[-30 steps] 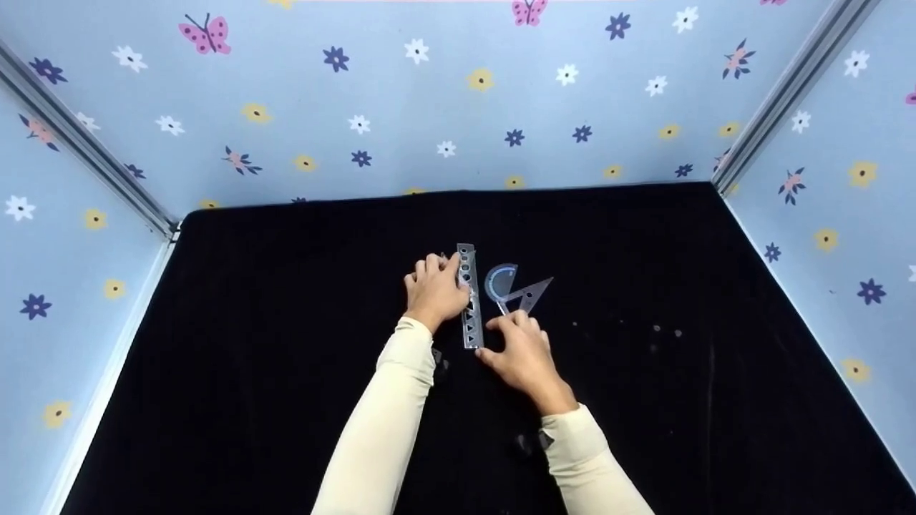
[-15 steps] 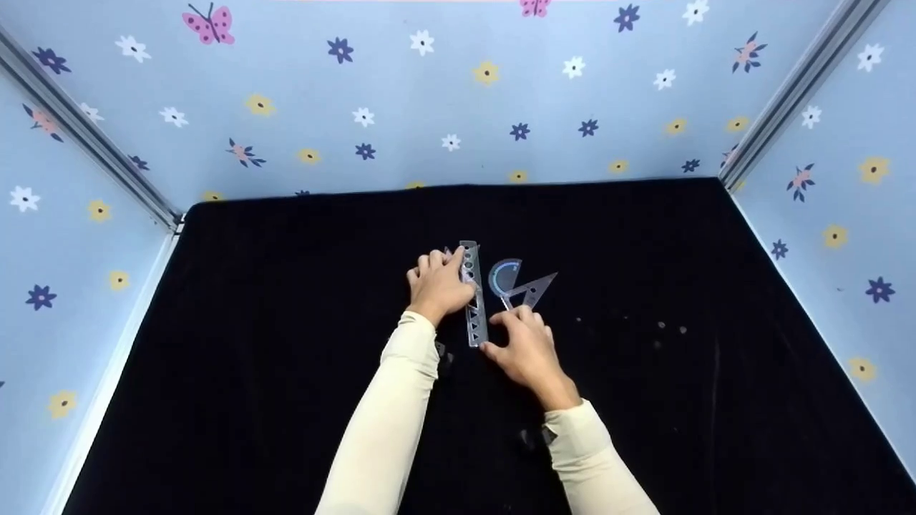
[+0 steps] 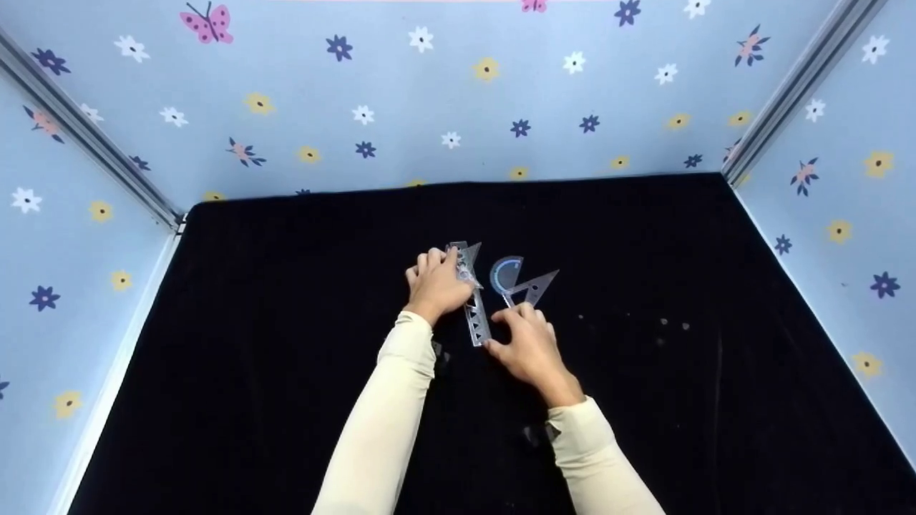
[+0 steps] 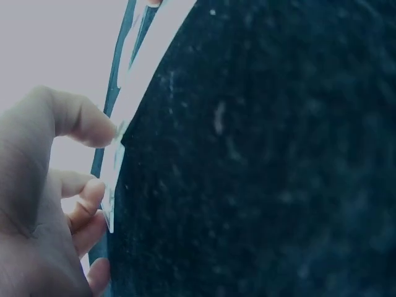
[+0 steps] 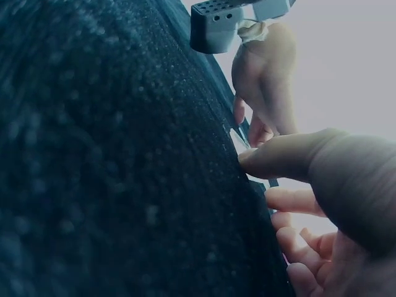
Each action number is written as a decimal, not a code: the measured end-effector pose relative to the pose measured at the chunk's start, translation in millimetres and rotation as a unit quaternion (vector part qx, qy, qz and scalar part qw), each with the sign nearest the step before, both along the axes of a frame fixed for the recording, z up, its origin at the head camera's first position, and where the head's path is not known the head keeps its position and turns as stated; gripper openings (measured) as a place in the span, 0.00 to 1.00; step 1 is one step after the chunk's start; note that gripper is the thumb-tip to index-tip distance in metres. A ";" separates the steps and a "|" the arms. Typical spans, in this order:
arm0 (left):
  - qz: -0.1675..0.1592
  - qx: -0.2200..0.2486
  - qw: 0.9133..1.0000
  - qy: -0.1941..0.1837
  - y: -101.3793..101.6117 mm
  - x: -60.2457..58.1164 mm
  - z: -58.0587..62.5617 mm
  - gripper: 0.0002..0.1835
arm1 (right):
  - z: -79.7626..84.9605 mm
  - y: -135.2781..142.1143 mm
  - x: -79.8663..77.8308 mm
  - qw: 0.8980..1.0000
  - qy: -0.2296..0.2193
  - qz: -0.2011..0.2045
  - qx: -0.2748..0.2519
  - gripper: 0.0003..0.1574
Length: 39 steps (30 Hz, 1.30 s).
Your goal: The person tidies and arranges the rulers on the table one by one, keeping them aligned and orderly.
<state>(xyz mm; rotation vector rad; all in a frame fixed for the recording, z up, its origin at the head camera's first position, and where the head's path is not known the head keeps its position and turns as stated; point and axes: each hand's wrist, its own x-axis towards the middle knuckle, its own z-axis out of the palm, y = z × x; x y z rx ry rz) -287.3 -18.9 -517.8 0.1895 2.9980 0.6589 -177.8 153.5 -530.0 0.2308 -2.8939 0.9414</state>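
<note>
A clear ruler (image 3: 477, 330) with cut-out shapes lies slightly tilted on the black cloth. A clear set square (image 3: 474, 254) overlaps its far half, a corner showing to the right; which is on top, I cannot tell. My left hand (image 3: 436, 286) holds the ruler's far part between thumb and bent fingers, its thumb also by the set square's corner. My right hand (image 3: 529, 347) touches the ruler's near end with its thumb (image 5: 272, 158), other fingers loosely bent. Beyond it lie a clear protractor (image 3: 505, 275) and a second set square (image 3: 534, 287), partly overlapping; fingers hide the latter's near end.
Black cloth (image 3: 286, 322) covers the work surface. Blue flower-patterned walls (image 3: 401, 93) stand behind and at both sides, with metal posts (image 3: 801, 86) in the corners. Small pale specks (image 3: 664, 322) dot the cloth on the right.
The ruler's far end has swung left and its near end a little right. More of the overlapping set square now shows on the ruler's right side. The right hand stays nearly still.
</note>
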 end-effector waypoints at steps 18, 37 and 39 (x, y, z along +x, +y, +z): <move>-0.016 0.035 0.999 -0.020 -10.1 -3.6 -0.5 0.52 | 1.7 4.7 0.1 1.000 -0.012 0.010 -0.018 0.25; 0.002 0.078 0.997 -0.012 -11.8 -6.3 -6.4 0.48 | 2.9 11.6 -3.0 0.998 -0.035 0.040 -0.031 0.26; 0.003 0.077 0.997 -0.016 -12.5 -5.4 -6.9 0.48 | 1.8 11.0 -1.6 0.998 -0.034 0.038 -0.031 0.27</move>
